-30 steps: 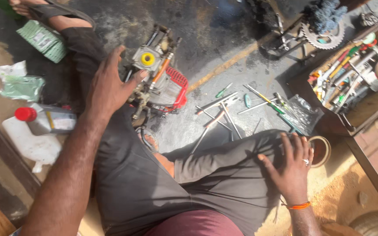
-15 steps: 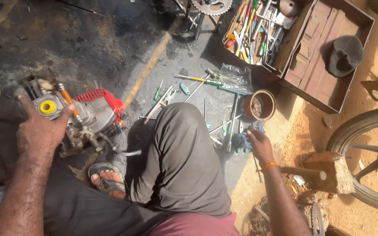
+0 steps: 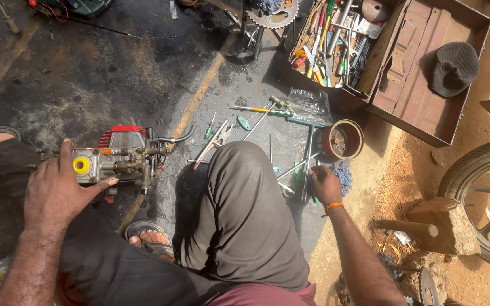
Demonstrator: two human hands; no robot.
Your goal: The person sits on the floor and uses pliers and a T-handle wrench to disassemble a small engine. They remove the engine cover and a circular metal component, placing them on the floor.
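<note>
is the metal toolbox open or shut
Open. The toolbox has its lid swung flat beside it, a dark hat lying on it, and the tools inside are exposed.

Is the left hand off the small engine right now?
No, the left hand rests flat on the small engine, its thumb lying beside the yellow cap.

Both arms are bare, with no sleeves reaching the wrists. The right hand (image 3: 323, 182) has an orange band (image 3: 333, 207) around its wrist; the left hand (image 3: 58, 192) wears nothing. Dark grey trousers (image 3: 239, 221) cover the legs, a maroon shirt hem (image 3: 267, 296) shows, and a sandal (image 3: 151, 238) is on one foot.
</note>
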